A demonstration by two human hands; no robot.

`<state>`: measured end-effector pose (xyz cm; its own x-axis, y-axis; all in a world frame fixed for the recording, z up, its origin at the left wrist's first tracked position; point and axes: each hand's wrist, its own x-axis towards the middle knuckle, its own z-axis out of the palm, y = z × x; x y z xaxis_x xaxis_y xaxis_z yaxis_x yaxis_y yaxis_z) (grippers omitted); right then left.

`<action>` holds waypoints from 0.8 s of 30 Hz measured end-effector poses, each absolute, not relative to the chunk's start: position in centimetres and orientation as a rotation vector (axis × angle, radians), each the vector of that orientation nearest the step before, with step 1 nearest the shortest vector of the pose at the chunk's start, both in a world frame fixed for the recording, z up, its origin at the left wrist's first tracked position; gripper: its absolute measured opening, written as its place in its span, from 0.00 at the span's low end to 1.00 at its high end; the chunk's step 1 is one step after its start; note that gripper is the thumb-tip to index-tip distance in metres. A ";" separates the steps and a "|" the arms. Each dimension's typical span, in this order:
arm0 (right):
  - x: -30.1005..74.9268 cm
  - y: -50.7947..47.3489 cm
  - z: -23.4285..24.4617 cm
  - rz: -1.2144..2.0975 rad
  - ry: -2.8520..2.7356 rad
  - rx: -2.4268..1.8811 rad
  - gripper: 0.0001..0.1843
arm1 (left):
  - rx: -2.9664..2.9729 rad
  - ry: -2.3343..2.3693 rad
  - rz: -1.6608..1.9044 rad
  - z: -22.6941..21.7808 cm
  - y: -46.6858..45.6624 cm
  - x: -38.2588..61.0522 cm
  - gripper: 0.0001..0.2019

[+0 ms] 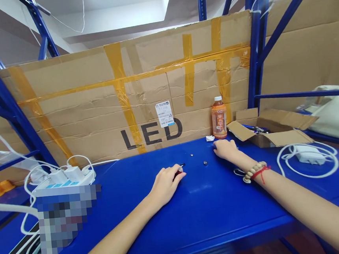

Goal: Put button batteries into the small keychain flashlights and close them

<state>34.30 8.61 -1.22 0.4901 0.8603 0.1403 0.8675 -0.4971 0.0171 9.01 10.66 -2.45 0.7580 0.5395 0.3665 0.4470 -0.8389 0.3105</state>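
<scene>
On the blue tabletop, my left hand (166,184) is closed around a small, mostly hidden object. A thin dark tip (182,164) pokes out past its fingers, and a bit of dark red shows near the thumb. Farther forward on the right, my right hand (225,149) rests low with curled fingers; whatever lies under them is hidden. Just beyond it are a crumpled white scrap (210,138) and a bottle of orange drink (219,118) with a white cap. Between the hands lie a small round metal piece (205,163) and a tinier one (191,155).
At right, an open cardboard box (289,138) holds small items, with a white charger and coiled cable (310,155) before it. A power strip (63,185) with plugs and tangled white cables stands left. A taped cardboard panel (94,121) walls off the back between blue posts.
</scene>
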 end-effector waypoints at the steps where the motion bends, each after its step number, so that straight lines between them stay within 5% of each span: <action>1: 34.4 8.7 -1.3 -0.212 -1.545 -2.659 0.16 | 2.754 0.776 0.665 -2.5 10.7 9.0 0.09; 24: 30.8 8.3 -1.2 -0.281 -1.845 -2.250 0.16 | 2.821 0.804 0.683 -2.4 10.3 8.9 0.11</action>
